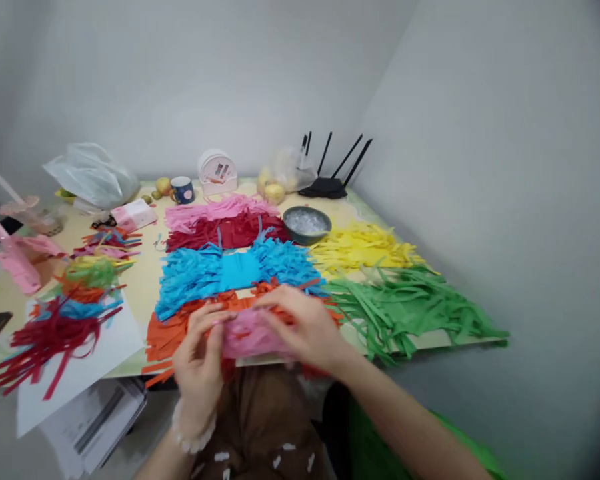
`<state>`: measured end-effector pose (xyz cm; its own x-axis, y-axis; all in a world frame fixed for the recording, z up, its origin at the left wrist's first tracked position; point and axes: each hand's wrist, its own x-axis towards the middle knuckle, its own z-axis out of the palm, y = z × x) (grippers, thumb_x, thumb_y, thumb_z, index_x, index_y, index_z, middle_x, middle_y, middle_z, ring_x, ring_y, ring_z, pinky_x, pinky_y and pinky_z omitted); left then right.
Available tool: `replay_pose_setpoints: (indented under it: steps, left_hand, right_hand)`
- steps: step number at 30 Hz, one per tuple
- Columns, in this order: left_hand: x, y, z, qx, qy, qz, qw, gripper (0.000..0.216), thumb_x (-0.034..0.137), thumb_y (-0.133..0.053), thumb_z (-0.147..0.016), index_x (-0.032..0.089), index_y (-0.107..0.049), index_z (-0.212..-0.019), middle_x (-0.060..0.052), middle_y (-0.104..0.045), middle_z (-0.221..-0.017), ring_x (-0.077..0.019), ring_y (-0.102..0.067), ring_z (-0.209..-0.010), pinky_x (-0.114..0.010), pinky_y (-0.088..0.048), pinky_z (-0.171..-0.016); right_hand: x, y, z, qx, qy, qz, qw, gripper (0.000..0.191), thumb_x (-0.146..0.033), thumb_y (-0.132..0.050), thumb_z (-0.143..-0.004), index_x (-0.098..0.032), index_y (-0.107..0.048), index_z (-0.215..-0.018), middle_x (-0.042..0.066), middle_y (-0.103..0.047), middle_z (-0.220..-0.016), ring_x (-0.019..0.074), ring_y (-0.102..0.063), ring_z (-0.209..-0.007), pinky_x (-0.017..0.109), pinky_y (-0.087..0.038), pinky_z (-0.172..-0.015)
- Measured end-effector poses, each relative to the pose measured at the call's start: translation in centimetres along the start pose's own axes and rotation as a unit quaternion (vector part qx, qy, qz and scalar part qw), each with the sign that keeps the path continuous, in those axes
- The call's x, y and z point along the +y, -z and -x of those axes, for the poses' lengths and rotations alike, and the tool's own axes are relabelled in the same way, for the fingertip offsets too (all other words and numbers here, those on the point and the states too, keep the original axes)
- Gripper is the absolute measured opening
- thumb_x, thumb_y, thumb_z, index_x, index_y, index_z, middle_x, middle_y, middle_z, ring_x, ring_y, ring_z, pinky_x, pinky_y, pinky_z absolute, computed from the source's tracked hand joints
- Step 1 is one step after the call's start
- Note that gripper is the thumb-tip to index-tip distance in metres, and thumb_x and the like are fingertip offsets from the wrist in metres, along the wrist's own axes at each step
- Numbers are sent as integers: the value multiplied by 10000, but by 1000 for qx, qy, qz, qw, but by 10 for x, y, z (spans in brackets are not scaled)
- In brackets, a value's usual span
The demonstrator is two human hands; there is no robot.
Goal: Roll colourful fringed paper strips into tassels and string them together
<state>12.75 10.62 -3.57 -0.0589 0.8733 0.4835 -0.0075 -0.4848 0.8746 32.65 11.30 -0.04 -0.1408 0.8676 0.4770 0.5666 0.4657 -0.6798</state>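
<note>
From my remote seat I face a pale yellow desk [147,267]: long green papery strips [410,307] fill its near right corner, a bright blue fringed bundle [240,270] lies farther in, and an orange-red papery fringe [167,337] runs along the near edge. My right hand [300,327] pinches the right part of a crumpled, thin pink sheet [247,337]; my left hand [200,350] pinches its left end. I hold it above the near edge's middle. Toward the back edge sit a dark round bowl [307,239] and a navy mug [180,191].
</note>
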Motion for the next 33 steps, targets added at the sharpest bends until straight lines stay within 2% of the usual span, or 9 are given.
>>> replay_pose_setpoints:
  steps: [2, 4, 8, 12, 16, 21, 27, 30, 33]
  left_hand:
    - [6, 8, -2, 9, 38, 53, 998, 131, 237, -615, -943, 247, -739, -904, -10, -738, -853, -160, -655, -920, -336, -493, -979]
    - [11, 14, 0, -57, 107, 127, 984, 135, 291, -634, -932, 239, -732, -855, 4, -689, -693, -149, -634, -748, -343, -524, -902]
    - [6, 10, 6, -183, 211, 186, 942, 183, 365, -716, -865, 221, -767, -765, -26, -666, -588, -159, -601, -638, -330, -516, -764]
    - [-2, 0, 9, -191, 285, 198, 918, 227, 409, -764, -809, 225, -775, -678, -52, -691, -642, -174, -606, -660, -295, -477, -668]
    - [2, -5, 10, -156, 330, 127, 922, 233, 421, -752, -814, 219, -789, -704, -54, -690, -677, -173, -611, -696, -273, -477, -695]
    - [3, 2, 8, -167, 319, 84, 929, 165, 353, -733, -831, 209, -805, -796, -62, -729, -744, -183, -671, -726, -245, -520, -680]
    - [2, 4, -4, -48, 279, 73, 956, 126, 286, -798, -758, 182, -750, -810, -46, -754, -721, -184, -734, -700, -244, -586, -688]
    - [8, -1, -7, -22, 208, 42, 977, 90, 250, -778, -767, 170, -737, -775, -48, -756, -750, -175, -733, -733, -237, -581, -713]
    - [14, -3, -4, -25, 154, 19, 988, 72, 235, -761, -782, 169, -737, -768, -43, -750, -770, -158, -711, -748, -233, -567, -732]
  right_hand:
    - [48, 30, -38, 48, -99, 113, 987, 189, -273, -538, -974, -191, -706, -943, 65, -756, -978, 186, -688, -921, 298, -517, -859]
    - [102, 59, -79, 68, -227, 211, 948, 213, -247, -507, -997, -160, -701, -1012, 98, -739, -1061, 193, -672, -976, 322, -505, -904]
    - [192, 79, -134, 4, -293, 244, 924, 246, -330, -577, -979, -163, -650, -1146, 83, -656, -1194, 206, -649, -1042, 409, -547, -918]
    - [234, 59, -149, -63, -325, 249, 910, 316, -346, -622, -953, -149, -624, -1201, 98, -635, -1221, 223, -645, -1066, 413, -556, -905]
    - [246, 51, -152, -62, -349, 239, 904, 329, -352, -648, -937, -134, -633, -1183, 110, -644, -1213, 230, -644, -1084, 427, -543, -930]
    - [221, 68, -149, 9, -334, 172, 927, 248, -274, -606, -952, -67, -660, -1077, 168, -692, -1140, 241, -665, -1068, 430, -515, -971]
    - [115, 40, -88, 42, -227, -30, 973, 249, -364, -538, -953, -150, -635, -1036, 91, -759, -939, 156, -712, -760, 302, -581, -749]
    - [51, 1, -35, 33, -165, -294, 941, 281, -462, -691, -844, -185, -643, -840, 32, -718, -711, 144, -648, -586, 283, -550, -594]
    - [3, -35, 6, 45, -185, -390, 901, 250, -434, -721, -838, -197, -651, -800, 2, -676, -638, 127, -617, -556, 251, -520, -554]
